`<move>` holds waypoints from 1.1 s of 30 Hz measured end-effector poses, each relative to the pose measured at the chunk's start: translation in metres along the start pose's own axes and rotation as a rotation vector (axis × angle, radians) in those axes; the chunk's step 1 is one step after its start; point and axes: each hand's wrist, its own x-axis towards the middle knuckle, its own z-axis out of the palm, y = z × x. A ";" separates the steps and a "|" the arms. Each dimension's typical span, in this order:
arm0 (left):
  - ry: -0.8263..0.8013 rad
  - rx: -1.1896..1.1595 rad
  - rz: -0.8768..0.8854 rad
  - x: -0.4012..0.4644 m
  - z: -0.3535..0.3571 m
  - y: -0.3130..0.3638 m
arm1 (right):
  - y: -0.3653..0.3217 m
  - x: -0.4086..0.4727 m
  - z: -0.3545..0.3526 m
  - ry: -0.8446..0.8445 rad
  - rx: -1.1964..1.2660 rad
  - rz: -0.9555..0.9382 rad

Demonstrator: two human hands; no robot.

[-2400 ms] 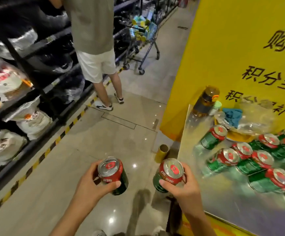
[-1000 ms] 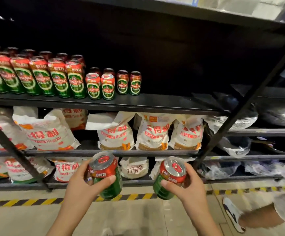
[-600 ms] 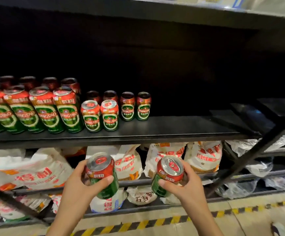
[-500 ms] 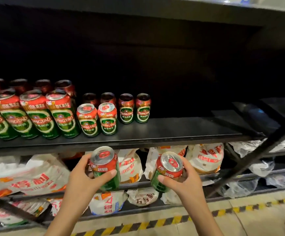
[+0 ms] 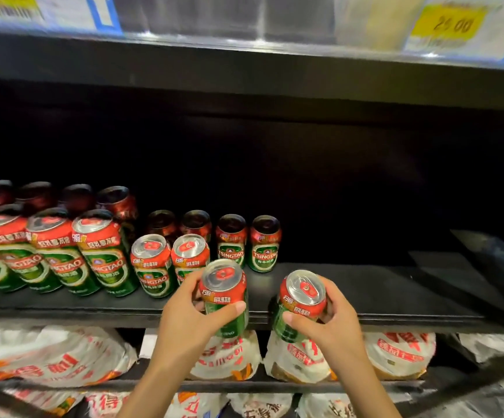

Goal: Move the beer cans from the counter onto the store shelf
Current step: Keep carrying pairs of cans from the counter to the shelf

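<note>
My left hand (image 5: 189, 315) grips a red and green beer can (image 5: 225, 292) at the front edge of the black store shelf (image 5: 365, 294). My right hand (image 5: 332, 321) grips a second can (image 5: 300, 300), tilted, just right of the first. Both cans sit level with the shelf edge, and I cannot tell whether they touch it. Short cans (image 5: 170, 262) stand on the shelf right behind my left hand, two more (image 5: 247, 242) further back. Several tall cans (image 5: 54, 251) fill the shelf's left side.
The right part of the shelf is bare and dark. An upper shelf rim with price labels (image 5: 449, 24) runs overhead. White printed bags (image 5: 48, 357) lie on the shelf below. A black diagonal brace (image 5: 470, 384) crosses the lower right.
I have turned from the counter to the shelf. Both hands have lifted their cans from below up to the shelf's front edge, and the view has moved closer.
</note>
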 end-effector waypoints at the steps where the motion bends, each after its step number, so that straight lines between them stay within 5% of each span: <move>1: 0.013 0.008 0.006 0.004 0.004 0.001 | 0.001 0.008 0.001 -0.014 0.001 -0.011; 22: 0.152 0.096 0.088 0.050 0.054 -0.017 | 0.032 0.068 0.022 -0.065 -0.008 -0.083; 33: -0.023 0.059 0.141 0.041 0.050 -0.063 | 0.051 0.064 0.031 -0.025 -0.059 0.007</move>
